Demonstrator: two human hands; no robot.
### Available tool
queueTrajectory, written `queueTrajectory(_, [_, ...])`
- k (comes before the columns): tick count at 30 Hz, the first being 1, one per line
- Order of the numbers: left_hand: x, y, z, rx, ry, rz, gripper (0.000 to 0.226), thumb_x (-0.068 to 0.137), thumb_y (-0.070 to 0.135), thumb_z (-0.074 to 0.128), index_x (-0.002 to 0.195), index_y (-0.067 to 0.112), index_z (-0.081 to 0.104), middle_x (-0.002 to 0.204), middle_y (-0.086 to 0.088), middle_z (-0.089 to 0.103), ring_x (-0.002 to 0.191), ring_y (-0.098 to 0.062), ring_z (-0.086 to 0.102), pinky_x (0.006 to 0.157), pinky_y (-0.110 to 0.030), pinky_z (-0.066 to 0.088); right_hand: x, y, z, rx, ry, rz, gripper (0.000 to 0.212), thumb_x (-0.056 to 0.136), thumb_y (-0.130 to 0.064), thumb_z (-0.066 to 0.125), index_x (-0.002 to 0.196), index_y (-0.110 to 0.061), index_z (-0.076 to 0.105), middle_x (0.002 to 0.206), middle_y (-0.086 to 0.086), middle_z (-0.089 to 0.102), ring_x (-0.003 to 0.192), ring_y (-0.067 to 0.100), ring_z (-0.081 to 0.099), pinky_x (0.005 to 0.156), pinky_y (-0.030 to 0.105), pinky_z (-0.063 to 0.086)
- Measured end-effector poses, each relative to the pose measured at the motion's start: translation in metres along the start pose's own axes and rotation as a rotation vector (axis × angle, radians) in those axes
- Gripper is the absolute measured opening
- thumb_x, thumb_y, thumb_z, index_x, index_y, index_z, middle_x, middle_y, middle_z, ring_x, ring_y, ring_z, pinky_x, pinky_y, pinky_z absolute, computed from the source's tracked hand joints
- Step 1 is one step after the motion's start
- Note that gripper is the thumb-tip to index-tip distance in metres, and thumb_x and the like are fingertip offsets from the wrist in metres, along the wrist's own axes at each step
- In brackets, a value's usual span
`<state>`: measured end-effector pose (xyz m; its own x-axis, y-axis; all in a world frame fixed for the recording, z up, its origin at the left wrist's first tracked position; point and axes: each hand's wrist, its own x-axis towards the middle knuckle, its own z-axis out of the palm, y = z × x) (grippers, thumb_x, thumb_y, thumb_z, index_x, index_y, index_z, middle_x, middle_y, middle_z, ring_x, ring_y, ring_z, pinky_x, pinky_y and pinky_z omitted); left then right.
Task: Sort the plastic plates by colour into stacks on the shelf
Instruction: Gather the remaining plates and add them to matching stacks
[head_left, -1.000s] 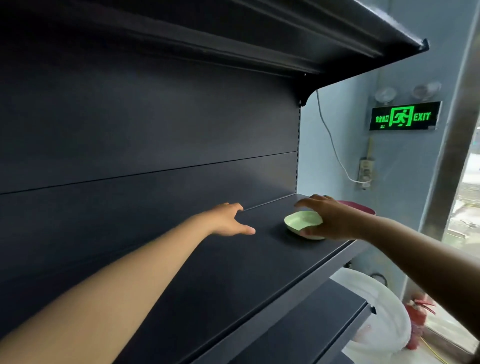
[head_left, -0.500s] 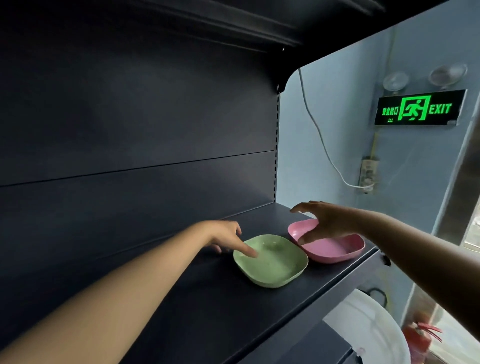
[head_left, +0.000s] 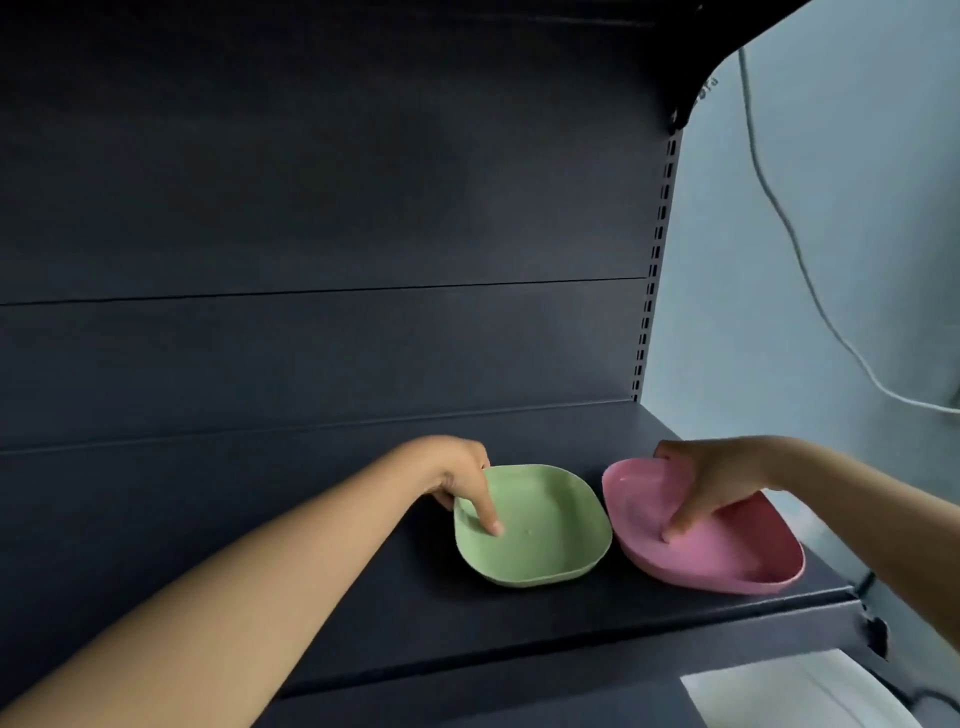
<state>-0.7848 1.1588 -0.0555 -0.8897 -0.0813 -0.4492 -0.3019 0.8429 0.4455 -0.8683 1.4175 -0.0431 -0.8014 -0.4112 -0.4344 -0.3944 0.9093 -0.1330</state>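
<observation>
A light green plastic plate (head_left: 545, 530) and a pink plastic plate (head_left: 727, 556) lie side by side on the dark shelf (head_left: 363, 597), near its right end. My left hand (head_left: 462, 478) grips the green plate's left rim, the thumb inside the dish and the other fingers behind the edge. My right hand (head_left: 711, 478) holds the pink plate's back rim, thumb pressed inside it. The pink plate is tilted, its left side raised.
The shelf's dark back panel (head_left: 311, 260) rises behind the plates, and an upper shelf's bracket (head_left: 685, 98) hangs above. Right of the shelf end stands a pale blue wall (head_left: 831, 234) with a white cable (head_left: 810, 280). A white object (head_left: 779, 696) shows below.
The view came closer and turned left. My left thumb went from the green plate's edge into the dish, and my right hand settled onto the pink plate's rim and took hold.
</observation>
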Motion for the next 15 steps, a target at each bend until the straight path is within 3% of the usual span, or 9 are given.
queueTrajectory(3, [-0.008,-0.008,0.005,-0.162,0.063,-0.028,0.036,0.071,0.008,0.081,0.103,0.006,0.064,0.093,-0.005,0.067,0.081,-0.016,0.063,0.08,-0.027,0.054,0.001,-0.001,-0.004,0.057,0.001,-0.028,0.057,0.057,-0.049,0.083,0.104,-0.028,0.057,0.097,-0.007,0.068,0.087,0.017,0.069,0.072,0.029,0.058])
queueTrajectory(6, [-0.022,-0.021,0.004,-0.309,0.153,-0.02,0.035,0.073,0.005,0.078,0.104,0.009,0.06,0.089,-0.001,0.066,0.077,-0.013,0.063,0.067,-0.023,0.053,-0.003,-0.01,-0.011,0.27,0.044,-0.046,0.036,0.069,-0.03,0.082,0.098,-0.014,0.069,0.086,0.004,0.075,0.077,0.022,0.073,0.064,0.03,0.059])
queueTrajectory(10, [-0.056,-0.049,-0.007,-0.49,0.331,0.019,0.034,0.075,0.0,0.074,0.102,0.012,0.057,0.091,-0.001,0.065,0.079,-0.014,0.062,0.063,-0.023,0.053,-0.01,-0.045,-0.017,0.345,0.128,-0.096,0.033,0.071,-0.028,0.082,0.093,-0.007,0.069,0.082,0.008,0.075,0.072,0.024,0.073,0.057,0.028,0.056])
queueTrajectory(15, [-0.121,-0.121,-0.029,-0.651,0.512,0.014,0.037,0.073,-0.002,0.074,0.108,0.007,0.064,0.105,-0.008,0.07,0.095,-0.022,0.066,0.082,-0.033,0.055,-0.024,-0.134,-0.022,0.373,0.177,-0.22,0.03,0.072,-0.033,0.08,0.087,-0.009,0.07,0.078,0.006,0.075,0.07,0.023,0.072,0.06,0.03,0.058])
